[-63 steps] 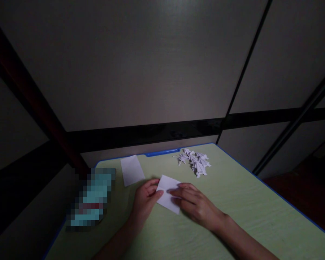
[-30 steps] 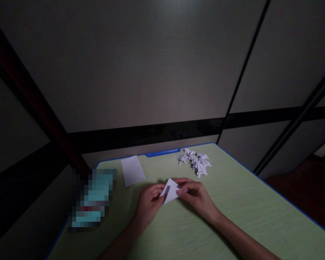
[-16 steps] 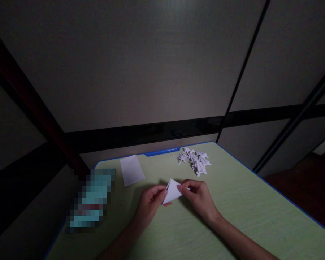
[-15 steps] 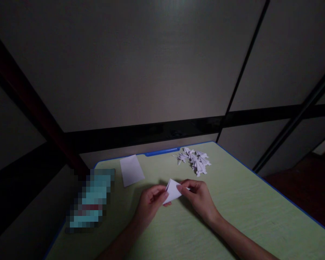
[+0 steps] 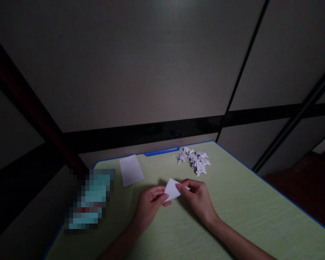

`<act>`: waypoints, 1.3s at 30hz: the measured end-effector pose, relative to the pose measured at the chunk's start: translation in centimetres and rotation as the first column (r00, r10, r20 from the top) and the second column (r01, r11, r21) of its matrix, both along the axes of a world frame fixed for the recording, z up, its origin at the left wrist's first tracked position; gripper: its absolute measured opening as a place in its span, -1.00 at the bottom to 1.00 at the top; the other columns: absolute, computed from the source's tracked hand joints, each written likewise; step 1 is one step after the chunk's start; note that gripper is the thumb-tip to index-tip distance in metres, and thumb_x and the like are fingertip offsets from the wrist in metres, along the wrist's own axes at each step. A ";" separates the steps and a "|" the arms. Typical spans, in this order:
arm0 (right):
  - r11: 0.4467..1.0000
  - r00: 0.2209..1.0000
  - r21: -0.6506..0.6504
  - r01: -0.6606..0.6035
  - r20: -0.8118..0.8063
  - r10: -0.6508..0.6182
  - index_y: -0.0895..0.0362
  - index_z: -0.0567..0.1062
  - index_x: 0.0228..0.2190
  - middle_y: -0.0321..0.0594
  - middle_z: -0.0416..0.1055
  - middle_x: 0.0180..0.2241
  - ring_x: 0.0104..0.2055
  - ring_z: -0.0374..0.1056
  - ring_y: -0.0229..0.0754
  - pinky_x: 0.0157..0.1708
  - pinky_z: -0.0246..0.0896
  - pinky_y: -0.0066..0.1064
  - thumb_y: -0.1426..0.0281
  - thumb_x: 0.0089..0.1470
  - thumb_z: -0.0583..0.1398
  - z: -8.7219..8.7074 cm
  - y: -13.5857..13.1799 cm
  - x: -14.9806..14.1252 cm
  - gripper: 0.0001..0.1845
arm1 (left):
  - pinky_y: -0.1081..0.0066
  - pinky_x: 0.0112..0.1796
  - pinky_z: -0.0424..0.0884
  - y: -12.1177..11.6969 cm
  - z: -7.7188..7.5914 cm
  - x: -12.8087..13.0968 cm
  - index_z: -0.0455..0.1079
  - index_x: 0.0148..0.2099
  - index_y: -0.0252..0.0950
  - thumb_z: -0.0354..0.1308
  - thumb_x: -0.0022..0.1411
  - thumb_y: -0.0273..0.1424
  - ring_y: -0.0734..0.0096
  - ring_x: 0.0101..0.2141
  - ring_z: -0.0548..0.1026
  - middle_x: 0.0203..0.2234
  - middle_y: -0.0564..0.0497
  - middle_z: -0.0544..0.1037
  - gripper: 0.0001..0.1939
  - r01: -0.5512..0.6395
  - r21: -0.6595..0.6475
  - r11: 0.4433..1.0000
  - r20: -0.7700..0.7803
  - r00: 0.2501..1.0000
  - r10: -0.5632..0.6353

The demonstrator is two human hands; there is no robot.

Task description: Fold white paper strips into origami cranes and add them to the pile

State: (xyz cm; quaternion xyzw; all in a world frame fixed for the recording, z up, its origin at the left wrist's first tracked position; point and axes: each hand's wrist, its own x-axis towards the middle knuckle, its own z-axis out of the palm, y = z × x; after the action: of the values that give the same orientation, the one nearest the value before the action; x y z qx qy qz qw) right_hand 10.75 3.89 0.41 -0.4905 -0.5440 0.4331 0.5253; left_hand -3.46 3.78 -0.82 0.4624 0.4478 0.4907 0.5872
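Note:
A small folded piece of white paper (image 5: pixel 172 190) is held between my two hands, just above the green table. My left hand (image 5: pixel 150 202) pinches its lower left corner, thumb on top and fingers behind. On the other side, my right hand (image 5: pixel 197 196) grips the right part with thumb and fingers, and a white tip pokes out past the thumb. Beyond my hands lies a cluster of several small folded paper figures (image 5: pixel 197 160). A stack or sheet of flat white paper (image 5: pixel 131 170) rests at the back left.
The green table (image 5: pixel 246 213) has a blue edge and a blue strip (image 5: pixel 162 151) along its back. At the left lies a blurred-out teal item (image 5: pixel 92 198). Cabinet panels (image 5: pixel 141 72) with a dark band stand right behind the table.
The paper's upper left edges, which showed a gap before, now lie together, and the paper is turned slightly. Both hands stay almost in place.

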 end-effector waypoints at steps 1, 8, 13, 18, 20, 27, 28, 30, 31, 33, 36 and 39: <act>1.000 1.000 0.000 0.003 0.000 -0.003 0.25 0.41 -0.70 -0.28 0.34 -0.66 -0.62 0.17 -0.33 -0.62 0.03 -0.54 0.37 -0.21 0.16 0.0 0.0 0.0 -0.80 | 0.44 -0.51 0.41 0.0 0.1 0.0 0.38 -0.45 -0.39 0.20 -0.22 -0.43 0.37 -0.56 0.46 -0.56 -0.03 0.54 -0.82 -0.009 -0.002 1.000 -0.004 1.000 0.009; 0.999 1.000 0.030 0.019 0.000 -0.019 0.25 0.39 -0.70 -0.26 0.34 -0.64 -0.59 0.18 -0.31 -0.61 0.05 -0.54 0.38 -0.20 0.15 -0.1 -0.1 0.0 -0.80 | 0.46 -0.54 0.39 -0.1 0.3 0.3 0.38 -0.45 -0.39 0.18 -0.21 -0.45 0.41 -0.60 0.45 -0.58 -0.02 0.54 -0.83 -0.018 -0.004 1.000 -0.021 1.000 0.018; 0.998 1.000 0.052 0.025 -0.002 -0.025 0.25 0.39 -0.69 -0.23 0.35 -0.63 -0.57 0.20 -0.29 -0.59 0.07 -0.51 0.38 -0.19 0.14 -0.1 0.0 0.0 -0.80 | 0.52 -0.62 0.32 0.0 0.1 0.3 0.38 -0.46 -0.39 0.16 -0.20 -0.49 0.48 -0.69 0.40 -0.67 0.02 0.51 -0.86 -0.020 0.032 0.999 -0.072 0.997 0.022; 0.996 0.998 0.070 0.059 -0.014 -0.058 0.24 0.40 -0.71 -0.24 0.36 -0.64 -0.59 0.21 -0.29 -0.59 0.08 -0.51 0.37 -0.20 0.14 0.0 0.2 0.1 -0.79 | 0.52 -0.63 0.29 0.0 0.1 0.2 0.42 -0.45 -0.40 0.14 -0.16 -0.46 0.49 -0.69 0.39 -0.69 -0.01 0.50 -0.86 0.021 0.051 0.998 -0.110 0.994 -0.015; 0.996 0.998 0.069 0.064 -0.015 -0.063 0.24 0.40 -0.70 -0.24 0.36 -0.64 -0.59 0.21 -0.29 -0.60 0.08 -0.50 0.37 -0.20 0.14 -0.1 0.2 0.1 -0.80 | 0.52 -0.63 0.29 0.0 0.2 0.1 0.43 -0.47 -0.40 0.13 -0.15 -0.45 0.49 -0.69 0.39 -0.68 -0.02 0.51 -0.87 0.029 0.032 0.999 -0.113 0.993 -0.025; 0.994 0.997 0.083 0.075 -0.003 -0.075 0.24 0.42 -0.68 -0.22 0.38 -0.62 -0.57 0.23 -0.26 -0.57 0.09 -0.48 0.35 -0.20 0.15 -0.4 0.4 0.2 -0.79 | 0.50 -0.59 0.33 -0.1 0.3 0.2 0.43 -0.47 -0.39 0.13 -0.16 -0.46 0.44 -0.65 0.43 -0.65 -0.03 0.53 -0.87 0.016 -0.039 0.999 -0.086 0.996 -0.019; 0.993 0.997 0.083 0.079 -0.003 -0.079 0.24 0.42 -0.68 -0.21 0.38 -0.62 -0.56 0.23 -0.26 -0.57 0.09 -0.48 0.35 -0.19 0.15 -0.5 0.4 0.2 -0.79 | 0.49 -0.58 0.33 0.0 0.2 0.2 0.43 -0.47 -0.39 0.12 -0.15 -0.46 0.44 -0.65 0.44 -0.64 -0.04 0.53 -0.87 0.019 -0.040 0.999 -0.078 0.997 -0.022; 0.993 0.996 0.082 0.085 -0.001 -0.085 0.24 0.42 -0.67 -0.21 0.38 -0.61 -0.56 0.23 -0.26 -0.56 0.09 -0.48 0.35 -0.19 0.15 -0.7 0.4 0.2 -0.79 | 0.49 -0.57 0.34 0.0 0.0 0.2 0.43 -0.44 -0.39 0.12 -0.14 -0.47 0.43 -0.63 0.45 -0.62 -0.04 0.54 -0.86 0.029 -0.038 0.999 -0.061 0.998 -0.032; 0.993 0.996 0.081 0.086 -0.001 -0.086 0.24 0.42 -0.66 -0.20 0.38 -0.61 -0.55 0.23 -0.26 -0.56 0.09 -0.48 0.35 -0.18 0.15 -0.8 0.4 0.3 -0.79 | 0.49 -0.56 0.34 0.0 0.0 0.2 0.43 -0.43 -0.39 0.11 -0.13 -0.47 0.43 -0.62 0.45 -0.61 -0.04 0.54 -0.85 0.037 -0.031 0.999 -0.054 0.998 -0.038; 0.993 0.996 0.081 0.088 -0.004 -0.088 0.24 0.42 -0.66 -0.19 0.39 -0.60 -0.55 0.23 -0.25 -0.56 0.08 -0.48 0.35 -0.18 0.14 -0.8 0.5 0.3 -0.79 | 0.50 -0.55 0.35 0.0 -0.1 0.2 0.43 -0.40 -0.39 0.11 -0.12 -0.47 0.43 -0.60 0.46 -0.58 -0.05 0.54 -0.84 0.052 -0.014 0.999 -0.045 0.998 -0.052; 0.992 0.995 0.084 0.096 -0.010 -0.095 0.25 0.42 -0.65 -0.19 0.39 -0.60 -0.55 0.22 -0.25 -0.56 0.08 -0.48 0.35 -0.18 0.15 -0.8 0.5 0.4 -0.79 | 0.49 -0.53 0.35 -0.1 0.1 0.2 0.43 -0.39 -0.39 0.12 -0.13 -0.47 0.43 -0.59 0.46 -0.56 -0.05 0.54 -0.83 0.050 0.001 0.999 -0.043 0.998 -0.050; 0.990 0.994 0.084 0.109 -0.012 -0.109 0.25 0.42 -0.66 -0.20 0.38 -0.62 -0.56 0.21 -0.26 -0.57 0.07 -0.49 0.36 -0.19 0.15 -0.5 0.5 0.4 -0.80 | 0.48 -0.54 0.35 -0.2 0.5 0.3 0.42 -0.42 -0.40 0.14 -0.16 -0.47 0.42 -0.59 0.46 -0.58 -0.05 0.54 -0.84 0.034 -0.025 0.999 -0.042 0.999 -0.035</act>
State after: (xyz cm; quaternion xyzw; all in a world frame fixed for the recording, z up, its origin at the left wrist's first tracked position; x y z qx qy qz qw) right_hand 11.12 4.35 -0.14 -0.4954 -0.5322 0.3822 0.5703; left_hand -3.20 3.56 -0.34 0.4732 0.4579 0.4650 0.5917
